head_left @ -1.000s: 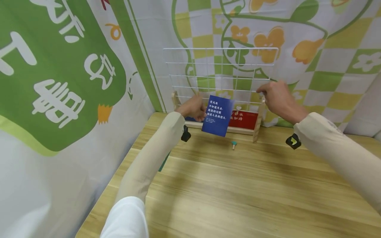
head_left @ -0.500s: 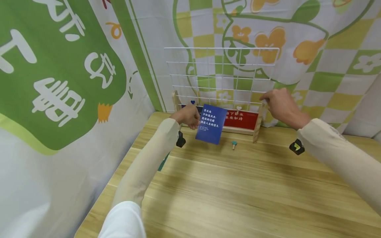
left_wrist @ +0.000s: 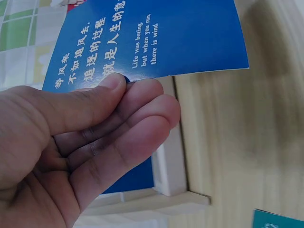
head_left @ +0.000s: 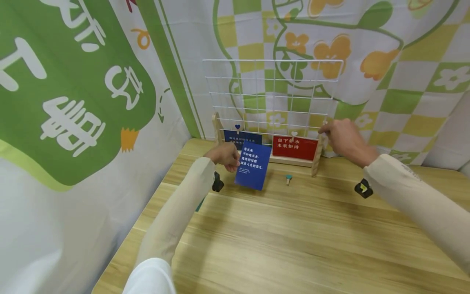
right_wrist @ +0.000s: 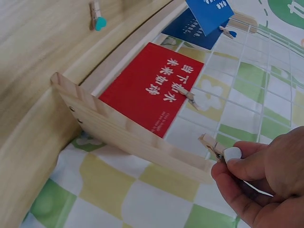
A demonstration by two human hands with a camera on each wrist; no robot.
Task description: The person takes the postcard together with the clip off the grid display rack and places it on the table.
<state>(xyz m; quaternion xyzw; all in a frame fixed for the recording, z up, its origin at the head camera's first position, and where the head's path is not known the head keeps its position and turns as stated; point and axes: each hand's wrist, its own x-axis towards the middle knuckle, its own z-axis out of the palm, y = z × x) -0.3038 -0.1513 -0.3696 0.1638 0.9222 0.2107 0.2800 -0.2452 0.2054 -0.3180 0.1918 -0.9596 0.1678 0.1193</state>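
Observation:
A blue card with white writing (head_left: pixel 252 165) is pinched at its left edge between the thumb and fingers of my left hand (head_left: pixel 225 156), held in front of the wire rack. The left wrist view shows the thumb over the printed side of the card (left_wrist: pixel 190 38). My right hand (head_left: pixel 346 139), by the rack's right wooden post, pinches a small wooden clothespin (right_wrist: pixel 213 146) with a white top. Clipped low on the white wire grid (head_left: pixel 273 96) are a red card (head_left: pixel 295 148) and a dark blue card (head_left: pixel 235 138), each by a heart-topped clothespin.
A clothespin with a teal heart (head_left: pixel 288 179) lies on the wooden table (head_left: pixel 293 237) in front of the rack. Part of a green card (head_left: pixel 200 204) shows beside the left forearm. Printed cloth (head_left: pixel 389 81) hangs behind the rack.
My left hand has moved down and left with the blue card, uncovering the dark blue card on the rack. The right hand has sunk a little, still pinching the clothespin.

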